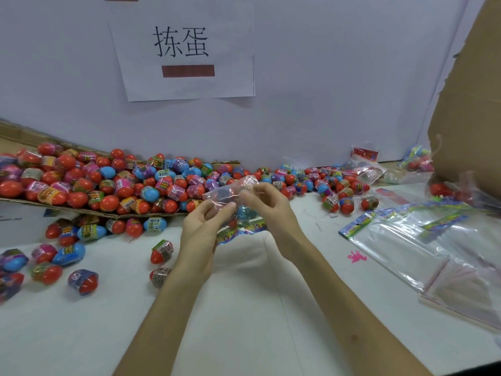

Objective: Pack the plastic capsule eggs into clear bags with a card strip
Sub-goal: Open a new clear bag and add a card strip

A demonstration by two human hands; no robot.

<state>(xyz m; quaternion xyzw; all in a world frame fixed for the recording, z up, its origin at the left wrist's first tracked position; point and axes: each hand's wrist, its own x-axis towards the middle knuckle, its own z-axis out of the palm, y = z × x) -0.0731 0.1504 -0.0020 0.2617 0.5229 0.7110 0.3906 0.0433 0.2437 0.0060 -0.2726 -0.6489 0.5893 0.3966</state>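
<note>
At the middle of the desk [244, 308], just above its white top, both hands hold a clear bag [230, 195]. The left hand [202, 232] pinches the bag's lower left side, thumb and fingers [226, 208] closed together on the plastic. The right hand [271, 210] has its fingers curled and clamped on the bag's upper edge, which is crumpled between the two hands. A blue egg [246, 213] shows through the plastic, and the colourful card strip [241, 232] runs along the bag's lower end, just below the hands.

Behind and to the left, a big pile of capsule eggs [108, 180], mostly red, with some blue and purple, lies on a flat cardboard sheet [89, 211] and spills along the foot of the wall [339, 77] to the right. Loose eggs [67, 253] lie scattered on the desk at the left, well apart from the hands.

To the right, a stack of empty clear bags [423, 248] with card strips at their upper ends lies flat on the desk. A tiny pink scrap [356, 257] sits beside it. A cardboard box [471, 109] stands at the far right, and a paper sign [184, 50] with two printed characters hangs on the wall.
</note>
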